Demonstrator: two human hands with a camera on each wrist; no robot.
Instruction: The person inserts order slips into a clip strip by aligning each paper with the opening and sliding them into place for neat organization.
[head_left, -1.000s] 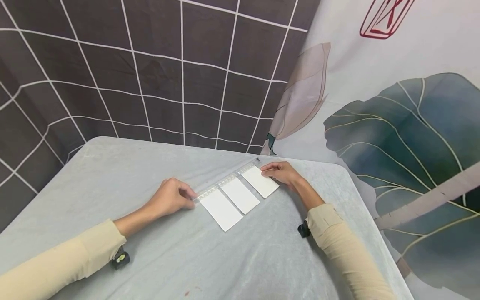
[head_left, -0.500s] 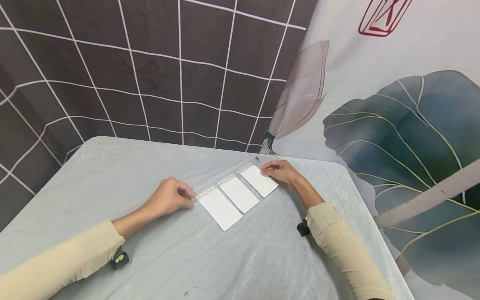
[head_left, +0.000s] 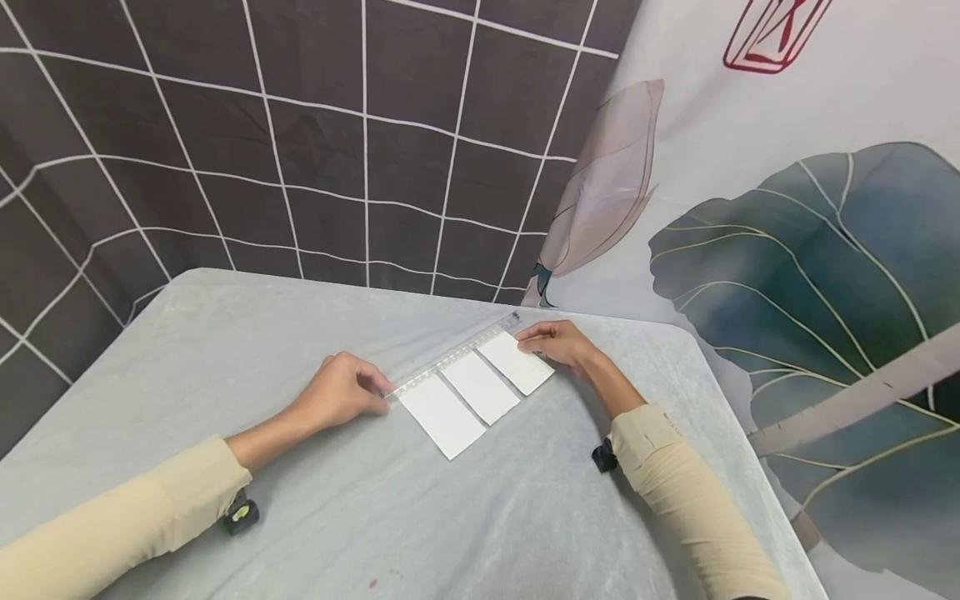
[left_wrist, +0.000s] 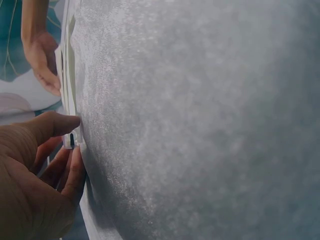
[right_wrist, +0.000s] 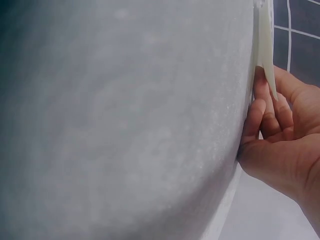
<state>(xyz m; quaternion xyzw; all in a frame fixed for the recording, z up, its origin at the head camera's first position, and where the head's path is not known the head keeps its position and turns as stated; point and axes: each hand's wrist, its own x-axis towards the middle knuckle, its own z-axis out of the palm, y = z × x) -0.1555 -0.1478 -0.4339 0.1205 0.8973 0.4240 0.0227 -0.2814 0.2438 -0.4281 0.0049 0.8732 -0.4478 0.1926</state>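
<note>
Three white cards lie side by side along a clear plastic ruler in the head view: a left card (head_left: pixel 442 417), a middle card (head_left: pixel 480 387) and a right card (head_left: pixel 516 362). My left hand (head_left: pixel 347 392) pinches the near left end of the ruler (head_left: pixel 457 354), thumb on one side and fingers on the other, as the left wrist view shows. My right hand (head_left: pixel 558 343) grips the outer edge of the right card, its index finger over the card. In the right wrist view that card (right_wrist: pixel 266 50) runs between the fingers, its edge bent slightly outward.
A grey cloth covers the table (head_left: pixel 315 517), whose rounded corners show at the back. Behind it hangs a dark gridded cloth (head_left: pixel 300 150). To the right is a backdrop with a large leaf print (head_left: pixel 810 267).
My right hand has shifted slightly left with the right card, and the gap between it and the middle card has narrowed. The left hand has stayed at the ruler's end.
</note>
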